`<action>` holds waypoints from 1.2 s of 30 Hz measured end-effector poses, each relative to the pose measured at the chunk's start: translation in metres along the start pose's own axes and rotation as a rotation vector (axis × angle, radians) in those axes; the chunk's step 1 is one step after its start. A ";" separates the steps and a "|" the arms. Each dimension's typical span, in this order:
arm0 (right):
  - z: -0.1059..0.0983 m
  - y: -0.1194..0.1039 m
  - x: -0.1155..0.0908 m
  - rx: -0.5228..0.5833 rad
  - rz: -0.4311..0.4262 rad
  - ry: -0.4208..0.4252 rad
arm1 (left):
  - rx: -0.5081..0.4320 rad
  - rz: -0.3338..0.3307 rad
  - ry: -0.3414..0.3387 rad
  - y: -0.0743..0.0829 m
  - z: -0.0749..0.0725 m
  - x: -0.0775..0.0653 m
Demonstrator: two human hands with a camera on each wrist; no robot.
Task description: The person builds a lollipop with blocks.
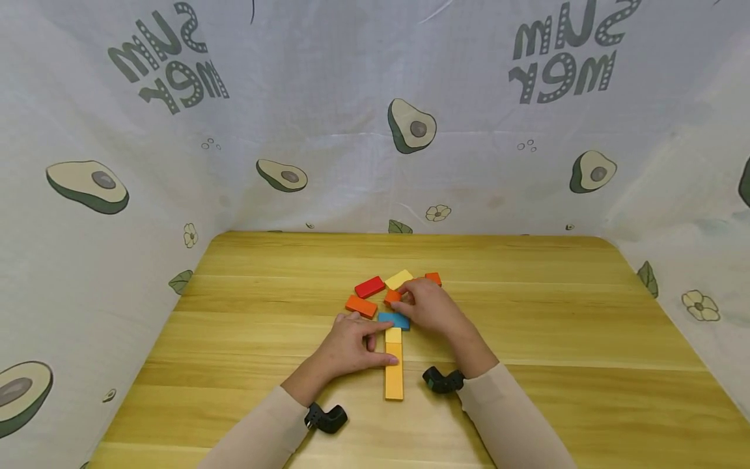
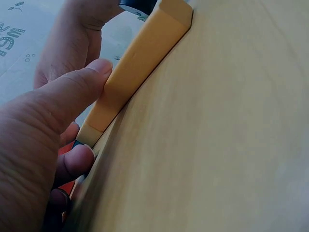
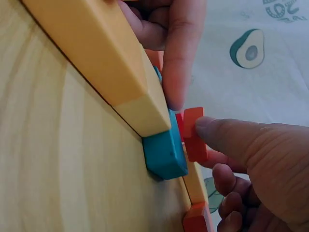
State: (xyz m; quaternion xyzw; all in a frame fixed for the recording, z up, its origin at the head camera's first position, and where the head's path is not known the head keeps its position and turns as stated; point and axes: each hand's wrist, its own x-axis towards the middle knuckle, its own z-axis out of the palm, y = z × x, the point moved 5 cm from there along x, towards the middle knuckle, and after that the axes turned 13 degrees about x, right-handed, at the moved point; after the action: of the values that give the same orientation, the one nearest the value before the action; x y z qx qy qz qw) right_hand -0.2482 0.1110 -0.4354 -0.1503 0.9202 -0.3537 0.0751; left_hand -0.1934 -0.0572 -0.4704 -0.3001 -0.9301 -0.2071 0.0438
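On the wooden table [image 1: 281,273], a long yellow-orange block [image 1: 394,384], a short pale yellow block [image 1: 393,336] and a blue block [image 1: 401,320] lie end to end in a line. My left hand [image 1: 348,345] rests along the left of this line, its thumb on the long block and its index fingertip at the joint of the short and blue blocks. Just beyond the blue block, my right hand [image 1: 433,306] pinches a small orange-red block [image 3: 193,137] between thumb and fingers. In the right wrist view that block is tilted, above the blue one.
A red block [image 1: 370,287], an orange block [image 1: 361,306] and a yellow block [image 1: 399,279] lie in a loose arc beyond the line. Another orange block [image 1: 433,278] is behind my right hand. A printed cloth [image 1: 346,117] hangs at the table's far edge and both sides.
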 end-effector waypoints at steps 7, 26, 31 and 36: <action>0.011 -0.002 -0.001 -0.030 -0.074 -0.049 | -0.005 0.010 -0.003 0.002 -0.001 -0.001; 0.016 -0.006 -0.003 -0.077 -0.092 0.026 | 0.001 0.006 0.010 -0.001 0.001 0.000; 0.016 -0.007 -0.004 -0.083 -0.094 0.023 | -0.006 0.000 -0.001 -0.001 0.001 0.000; 0.015 -0.007 -0.004 -0.077 -0.084 0.020 | -0.002 0.000 0.010 -0.001 0.001 0.000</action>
State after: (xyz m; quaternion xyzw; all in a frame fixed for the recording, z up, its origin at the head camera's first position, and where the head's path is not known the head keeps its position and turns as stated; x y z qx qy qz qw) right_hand -0.2391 0.0973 -0.4417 -0.1883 0.9266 -0.3223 0.0452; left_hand -0.1938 -0.0576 -0.4716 -0.2992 -0.9297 -0.2094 0.0484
